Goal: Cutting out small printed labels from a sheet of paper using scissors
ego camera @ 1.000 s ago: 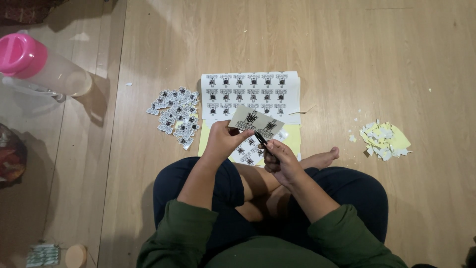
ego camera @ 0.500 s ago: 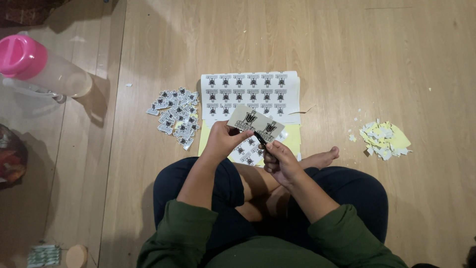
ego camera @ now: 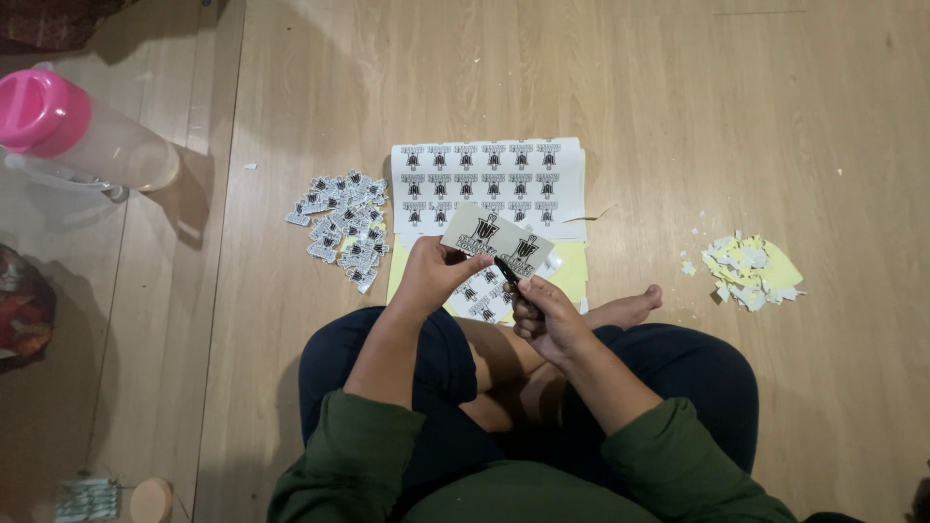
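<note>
A person sits cross-legged on a wooden floor (ego camera: 484, 87), with two hands in view. The left hand (ego camera: 431, 276) is closed in a pinch on one small strip of paper (ego camera: 496, 242), thumb on top at its near edge; the strip carries two black printed figures side by side and is held tilted just above the lap, over the sheets on the floor. The right hand (ego camera: 542, 310) is curled around a pair of scissors (ego camera: 509, 271), whose dark blades meet the lower edge of the strip between the two figures; how far the blades are open cannot be told.

Just beyond the strip lies one large printed sheet (ego camera: 489, 179) showing three rows of six figures each, the nearest row partly covered by the strip. Under its near edge and under the hands lies one yellow sheet (ego camera: 572, 266), with a smaller cut piece (ego camera: 481, 295) of several figures resting on it, partly hidden by the hands.

To the left of the large sheet is one loose pile of cut-out stickers (ego camera: 344, 228), too many and too overlapped to count. Well apart on the right is one heap of yellow and white paper scraps (ego camera: 751, 271), with a few crumbs scattered near it.

At the far left lies one clear bottle (ego camera: 107, 145) with a pink lid (ego camera: 39, 107), on its side; nothing can be made out inside it.
</note>
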